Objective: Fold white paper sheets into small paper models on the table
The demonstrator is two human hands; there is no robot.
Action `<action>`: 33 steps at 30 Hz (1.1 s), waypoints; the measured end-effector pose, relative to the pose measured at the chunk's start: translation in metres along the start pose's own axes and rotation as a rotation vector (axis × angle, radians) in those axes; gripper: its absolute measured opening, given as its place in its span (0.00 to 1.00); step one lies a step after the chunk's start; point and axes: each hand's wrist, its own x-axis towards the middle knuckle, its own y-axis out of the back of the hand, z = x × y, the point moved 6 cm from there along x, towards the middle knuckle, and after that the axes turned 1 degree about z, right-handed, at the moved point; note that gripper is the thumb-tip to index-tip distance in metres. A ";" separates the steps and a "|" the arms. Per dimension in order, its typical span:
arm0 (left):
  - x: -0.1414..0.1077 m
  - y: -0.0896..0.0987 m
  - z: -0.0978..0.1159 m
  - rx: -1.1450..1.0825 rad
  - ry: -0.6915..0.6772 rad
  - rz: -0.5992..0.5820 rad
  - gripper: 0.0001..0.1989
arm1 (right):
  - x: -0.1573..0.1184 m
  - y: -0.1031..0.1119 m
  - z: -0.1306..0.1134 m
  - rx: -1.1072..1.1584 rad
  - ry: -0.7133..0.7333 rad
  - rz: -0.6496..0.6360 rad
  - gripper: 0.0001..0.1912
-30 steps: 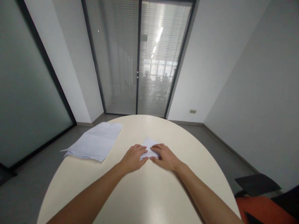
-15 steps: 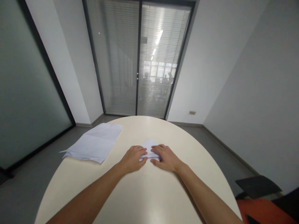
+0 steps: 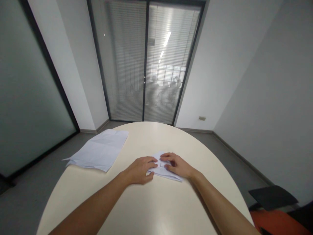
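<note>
A small folded white paper [image 3: 164, 172] lies on the round cream table [image 3: 137, 209], with a straight edge toward me. My left hand [image 3: 140, 169] rests at its left side, fingers apart, fingertips on the paper and thumb at its near edge. From the right, my right hand [image 3: 177, 164] bends over the paper, its fingers curled with the thumb below them. The fingertips touch the paper's upper part and cover some of it.
Several larger white sheets [image 3: 100, 150] lie stacked at the table's left, partly over its edge. A chair with an orange seat [image 3: 276, 222] and black armrest [image 3: 273, 196] stands at the lower right. Glass doors with blinds are beyond the table.
The folded paper has turned and shows a longer near edge reaching right. My right hand has shifted slightly right and curled more, and my left hand has moved slightly right and nearer to me.
</note>
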 end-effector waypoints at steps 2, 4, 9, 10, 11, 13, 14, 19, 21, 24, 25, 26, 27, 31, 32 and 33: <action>0.000 0.000 0.001 0.008 -0.013 0.003 0.19 | 0.002 -0.003 -0.007 -0.113 0.050 0.002 0.21; -0.001 -0.001 0.001 0.015 -0.018 0.009 0.19 | 0.003 -0.007 -0.014 -0.229 0.072 -0.030 0.22; -0.001 -0.002 -0.001 0.024 -0.019 0.034 0.17 | 0.003 -0.012 -0.021 -0.365 0.065 -0.072 0.22; -0.001 -0.002 -0.001 0.027 -0.016 0.037 0.17 | 0.002 -0.013 -0.018 -0.381 0.049 -0.073 0.23; -0.001 -0.002 -0.001 0.030 -0.013 0.039 0.17 | 0.001 -0.013 -0.015 -0.397 0.024 -0.072 0.25; 0.000 -0.002 0.000 0.040 -0.007 0.039 0.17 | 0.000 -0.013 -0.006 -0.420 -0.037 -0.063 0.28; 0.000 -0.001 0.001 0.043 -0.006 0.038 0.17 | -0.001 -0.013 -0.002 -0.425 -0.063 -0.059 0.29; 0.000 -0.001 0.001 0.068 0.019 0.034 0.17 | 0.002 -0.012 -0.004 -0.429 -0.038 -0.026 0.27; 0.000 -0.002 -0.001 0.090 0.051 0.039 0.17 | 0.003 -0.009 -0.014 -0.412 0.010 -0.010 0.21; 0.000 -0.003 -0.007 0.115 0.123 0.059 0.17 | 0.003 -0.006 -0.027 -0.351 0.074 -0.016 0.19; 0.001 -0.003 -0.009 0.119 0.144 0.066 0.16 | 0.002 -0.006 -0.029 -0.335 0.091 -0.028 0.19; 0.001 -0.004 -0.011 0.122 0.160 0.073 0.16 | 0.001 -0.006 -0.031 -0.324 0.104 -0.041 0.20; 0.001 -0.004 -0.012 0.122 0.168 0.079 0.16 | 0.000 -0.006 -0.031 -0.318 0.112 -0.049 0.21; 0.001 -0.004 -0.014 0.118 0.164 0.086 0.16 | -0.003 -0.006 -0.022 -0.289 0.095 -0.026 0.18; 0.001 -0.004 -0.014 0.115 0.163 0.084 0.16 | -0.004 -0.005 -0.019 -0.282 0.086 -0.019 0.17; 0.001 -0.004 -0.014 0.110 0.165 0.082 0.16 | -0.004 -0.005 -0.016 -0.276 0.077 -0.015 0.17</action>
